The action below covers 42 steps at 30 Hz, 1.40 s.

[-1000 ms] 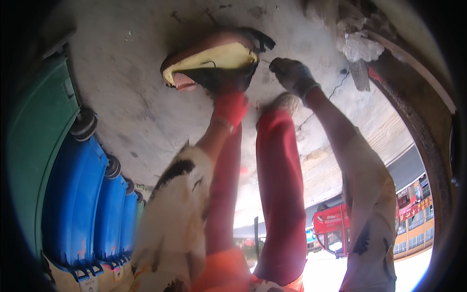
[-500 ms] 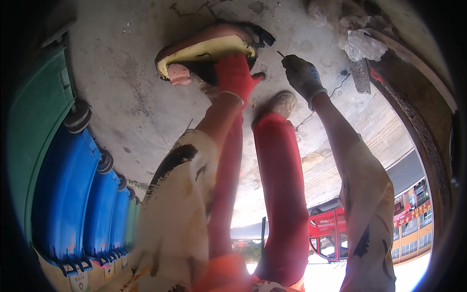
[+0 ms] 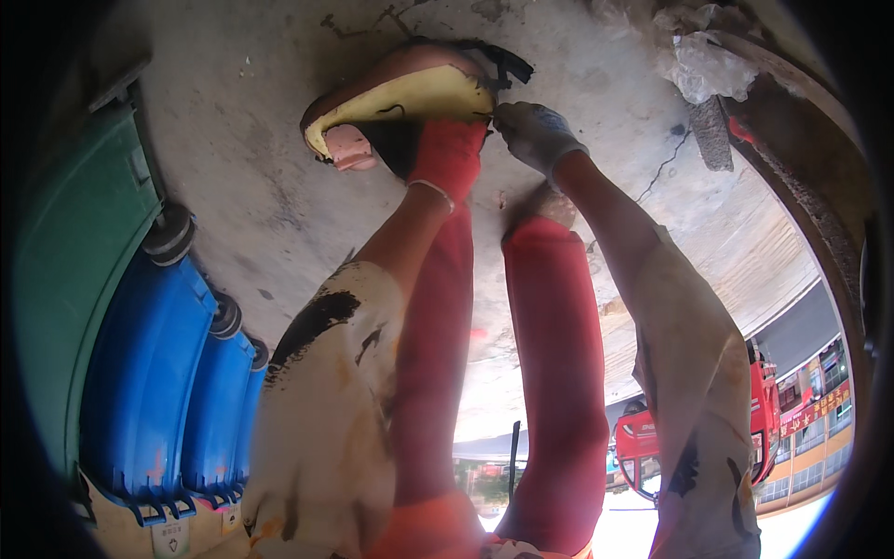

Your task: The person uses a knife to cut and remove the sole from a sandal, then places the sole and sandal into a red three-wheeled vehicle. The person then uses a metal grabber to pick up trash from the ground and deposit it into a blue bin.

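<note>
A padded seat (image 3: 424,91), brown outside with yellow foam showing, lies tipped on the concrete ground. It has a black inner side, a pinkish-brown piece (image 3: 350,146) at its left end and a black strip-like part (image 3: 507,63) at its far right. My left hand (image 3: 449,154), in a red glove, is closed on the seat's near edge, its fingertips partly hidden. Against the seat's right end is my right hand (image 3: 538,135) in a grey-white glove, closed around a thin dark tool. That tool showed earlier, but my fingers now mostly hide it.
My red-trousered legs straddle the near ground, with a shoe (image 3: 549,207) just below my right hand. Blue wheeled bins (image 3: 149,363) and a green bin (image 3: 79,279) line the left. Clear plastic (image 3: 708,70) and a rough grey block (image 3: 711,135) lie at the far right.
My right hand has moved left, from beside the seat to its right end. My left thumb, stretched out before, has drawn in as the hand closed on the seat edge.
</note>
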### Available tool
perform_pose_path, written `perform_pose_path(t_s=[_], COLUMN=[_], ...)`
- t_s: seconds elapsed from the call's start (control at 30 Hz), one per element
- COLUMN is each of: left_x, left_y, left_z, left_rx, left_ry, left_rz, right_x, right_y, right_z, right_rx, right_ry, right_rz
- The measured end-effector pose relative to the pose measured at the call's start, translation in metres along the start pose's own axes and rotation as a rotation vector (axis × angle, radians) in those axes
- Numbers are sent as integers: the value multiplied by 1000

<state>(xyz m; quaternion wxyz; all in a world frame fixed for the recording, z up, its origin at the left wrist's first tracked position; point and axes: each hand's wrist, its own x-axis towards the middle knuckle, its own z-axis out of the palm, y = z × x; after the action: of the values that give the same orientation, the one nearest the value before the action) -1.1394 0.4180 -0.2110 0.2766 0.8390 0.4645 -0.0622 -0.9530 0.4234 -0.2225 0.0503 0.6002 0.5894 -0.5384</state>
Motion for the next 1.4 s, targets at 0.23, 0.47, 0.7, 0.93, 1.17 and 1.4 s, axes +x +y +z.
perform_pose_path(t_s=[0.23,0.47,0.7,0.93,1.17,1.4], left_x=[-18,-18,-36,-39,-49,-36], left_y=[-3,-5,-20,-11,-12,-12], left_z=[-23,-29,-36,-43,-41,-55], left_rx=[-107,-110,-186,-206,-232,-273], left_ry=[-96,-109,-113,-59,-87,-110], left_rz=[-12,-30,-83,-83,-160,-206], right_x=[-63,-13,-58,-11,-44,-35], right_y=[54,15,53,0,31,-1], right_z=[45,31,49,41,49,39], right_rx=[-20,74,-57,-116,-11,-158], right_ry=[-23,77,-20,3,47,-170], right_rz=[195,63,100,-31,3,153])
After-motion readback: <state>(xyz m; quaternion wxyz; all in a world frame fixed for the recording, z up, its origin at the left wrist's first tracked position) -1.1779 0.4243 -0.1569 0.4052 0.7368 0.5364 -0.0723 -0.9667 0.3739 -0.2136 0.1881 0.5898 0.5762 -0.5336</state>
